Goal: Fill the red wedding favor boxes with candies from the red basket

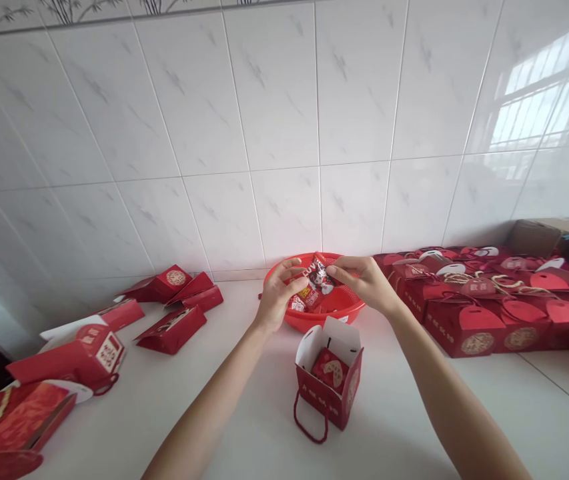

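Note:
My right hand (357, 280) pinches the edge of a small shiny candy packet (319, 277), printed in red, white and black. My left hand (280, 293) is close to the packet's other side, thumb and fingers apart; whether its fingertips touch the packet I cannot tell. Both hands are over a red plastic basket (301, 325) that holds several wrapped sweets. In front of the basket stands a small red gift box (321, 397) with its white-lined flaps up and a red packet (331, 368) inside. Its red cord handle (309, 437) hangs down onto the counter.
At the right, several closed red gift boxes (477, 327) stand in rows, with a cardboard carton (537, 237) behind them. Several open or flattened red boxes (171, 330) lie on the left of the white counter (244, 427). A tiled wall (284, 133) rises behind.

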`<state>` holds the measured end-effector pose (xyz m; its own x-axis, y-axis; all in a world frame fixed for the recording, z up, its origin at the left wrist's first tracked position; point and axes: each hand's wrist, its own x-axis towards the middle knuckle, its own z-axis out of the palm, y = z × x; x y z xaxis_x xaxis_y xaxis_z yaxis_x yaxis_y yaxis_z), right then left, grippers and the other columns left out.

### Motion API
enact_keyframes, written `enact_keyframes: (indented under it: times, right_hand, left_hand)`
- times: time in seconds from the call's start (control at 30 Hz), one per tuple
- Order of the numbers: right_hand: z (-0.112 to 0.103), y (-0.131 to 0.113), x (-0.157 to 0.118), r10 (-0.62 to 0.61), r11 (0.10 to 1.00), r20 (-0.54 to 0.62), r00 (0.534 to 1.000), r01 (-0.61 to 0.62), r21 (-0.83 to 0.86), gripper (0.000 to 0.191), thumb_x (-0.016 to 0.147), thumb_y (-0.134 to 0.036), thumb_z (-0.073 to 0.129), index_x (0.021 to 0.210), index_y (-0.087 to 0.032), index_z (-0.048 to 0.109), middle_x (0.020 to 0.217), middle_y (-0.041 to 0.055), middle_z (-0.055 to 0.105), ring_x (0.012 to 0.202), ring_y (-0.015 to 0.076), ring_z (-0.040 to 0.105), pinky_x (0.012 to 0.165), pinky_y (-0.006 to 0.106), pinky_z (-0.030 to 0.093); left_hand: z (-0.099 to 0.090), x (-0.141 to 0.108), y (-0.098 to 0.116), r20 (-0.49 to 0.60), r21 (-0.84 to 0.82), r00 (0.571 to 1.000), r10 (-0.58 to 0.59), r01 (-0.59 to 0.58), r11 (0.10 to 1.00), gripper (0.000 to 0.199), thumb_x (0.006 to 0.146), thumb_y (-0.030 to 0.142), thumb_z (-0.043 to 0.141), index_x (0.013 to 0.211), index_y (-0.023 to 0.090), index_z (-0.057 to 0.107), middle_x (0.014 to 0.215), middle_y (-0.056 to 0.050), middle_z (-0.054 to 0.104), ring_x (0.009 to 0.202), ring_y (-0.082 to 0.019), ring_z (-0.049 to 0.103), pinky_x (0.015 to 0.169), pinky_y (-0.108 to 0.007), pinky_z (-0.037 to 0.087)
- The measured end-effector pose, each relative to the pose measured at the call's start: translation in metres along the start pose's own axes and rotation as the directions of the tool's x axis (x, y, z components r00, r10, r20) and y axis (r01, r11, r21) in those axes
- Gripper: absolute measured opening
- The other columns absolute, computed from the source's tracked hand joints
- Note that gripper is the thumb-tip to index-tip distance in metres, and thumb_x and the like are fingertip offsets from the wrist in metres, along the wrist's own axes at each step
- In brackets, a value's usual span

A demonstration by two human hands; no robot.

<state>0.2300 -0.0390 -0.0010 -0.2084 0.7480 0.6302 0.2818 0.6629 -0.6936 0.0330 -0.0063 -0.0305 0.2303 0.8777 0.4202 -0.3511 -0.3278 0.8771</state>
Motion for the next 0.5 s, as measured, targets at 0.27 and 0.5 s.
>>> enact_keyframes:
  times: [0.27,0.5]
  right_hand:
    - [0.012,-0.001,-0.003,-0.065,0.978,-0.053,0.996,0.053,-0.203,0.058,0.094,-0.066,0.048,0.055,-0.022,0.047,0.058,0.0004,0.045,0.058,0.0148,0.039,0.056,0.030,0.034]
    - [0.014,-0.001,-0.005,-0.053,0.993,-0.085,0.995,0.043,-0.113,0.041,0.094,-0.056,0.056,0.076,-0.021,0.065,0.074,0.0030,0.066,0.069,0.0181,0.059,0.066,0.031,0.046]
  left_hand:
    - [-0.002,0.001,0.006,0.042,0.114,0.999,-0.030,0.025,0.993,0.041,0.069,0.049,0.087,0.093,0.017,0.078,0.095,-0.007,0.077,0.091,-0.024,0.070,0.085,-0.034,0.054]
    - [-0.003,-0.001,0.010,0.010,0.138,0.999,0.033,-0.034,0.990,0.043,0.066,0.047,0.089,0.096,0.018,0.079,0.099,-0.008,0.078,0.093,-0.025,0.071,0.085,-0.035,0.057]
